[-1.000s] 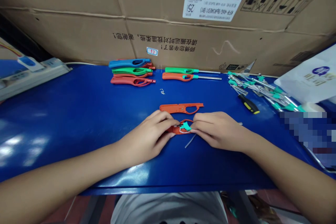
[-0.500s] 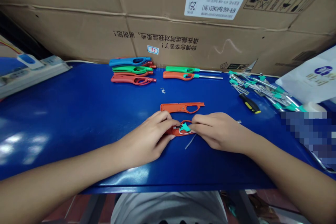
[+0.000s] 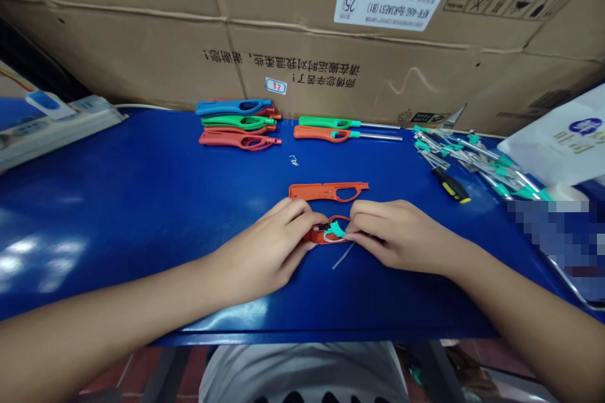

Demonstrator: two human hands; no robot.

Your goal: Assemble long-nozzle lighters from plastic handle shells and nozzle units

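Note:
An orange lighter shell half (image 3: 321, 238) lies open side up on the table between my hands. My left hand (image 3: 278, 245) is closed around its handle end, thumb in front and fingers behind. A teal trigger (image 3: 337, 230) with a black part and white wires sits inside the shell. My right hand (image 3: 392, 233) pinches the shell's other end near the trigger; its fingertips hide what lies there. A thin clear tube (image 3: 343, 256) sticks out below the shell. Just beyond my hands rests the other orange shell half (image 3: 312, 192).
Several coloured lighter shells (image 3: 236, 138) are stacked at the back. Two lighters with metal rods (image 3: 326, 133) lie beside them. At right are a heap of rod-and-trigger parts (image 3: 491, 167), a screwdriver (image 3: 451, 187) and a white bag (image 3: 562, 138). A cardboard box (image 3: 283, 25) stands behind; a power strip (image 3: 61, 129) at left.
My right hand has shifted slightly, and its fingers have drawn back a little to the right, uncovering more of the teal trigger. My left hand stays on the shell.

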